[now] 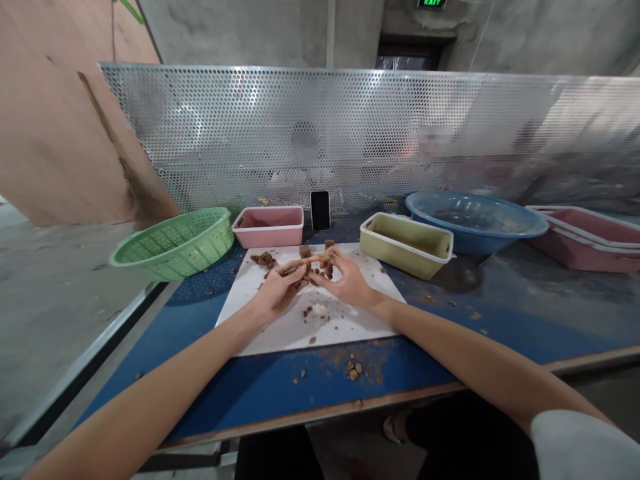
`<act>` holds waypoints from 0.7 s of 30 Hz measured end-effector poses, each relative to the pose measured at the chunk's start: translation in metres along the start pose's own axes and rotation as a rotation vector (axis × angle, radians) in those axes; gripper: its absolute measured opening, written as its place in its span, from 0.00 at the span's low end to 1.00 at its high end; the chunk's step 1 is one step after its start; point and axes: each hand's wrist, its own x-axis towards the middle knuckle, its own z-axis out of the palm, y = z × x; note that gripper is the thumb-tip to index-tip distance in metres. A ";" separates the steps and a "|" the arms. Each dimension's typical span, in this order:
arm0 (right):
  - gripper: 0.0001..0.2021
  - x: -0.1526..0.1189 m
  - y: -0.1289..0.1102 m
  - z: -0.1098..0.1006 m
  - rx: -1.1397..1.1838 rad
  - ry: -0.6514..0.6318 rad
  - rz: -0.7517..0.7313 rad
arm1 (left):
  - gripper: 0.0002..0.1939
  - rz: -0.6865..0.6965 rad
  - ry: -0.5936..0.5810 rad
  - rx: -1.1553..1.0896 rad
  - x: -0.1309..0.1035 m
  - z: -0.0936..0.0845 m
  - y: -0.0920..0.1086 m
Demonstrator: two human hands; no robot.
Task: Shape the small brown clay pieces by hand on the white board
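Observation:
Both hands meet over a white board (280,327) on the blue table (250,387). My left hand (281,285) and my right hand (344,280) pinch a small brown lump (309,267) between their fingertips. Several brown chunks (263,259) lie on the board just beyond the hands, and two squarish brown pieces (305,251) stand near its far edge. Crumbs (317,310) are scattered on the board under the hands.
A green basket (175,243) sits far left, a pink tub (270,227) and a black phone (320,210) behind the board. A yellow tub (407,243), blue basin (475,220) and pink trays (590,237) stand right. A perforated metal screen (350,133) backs the table.

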 end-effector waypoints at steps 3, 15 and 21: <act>0.12 -0.001 0.004 0.000 0.008 -0.038 -0.015 | 0.19 -0.035 0.009 -0.018 -0.001 0.000 0.000; 0.09 -0.003 -0.001 0.002 0.024 -0.025 0.027 | 0.14 -0.106 -0.082 -0.080 -0.003 0.000 0.001; 0.10 -0.004 0.001 0.003 0.034 -0.033 0.001 | 0.16 -0.096 -0.067 -0.085 -0.002 -0.001 -0.002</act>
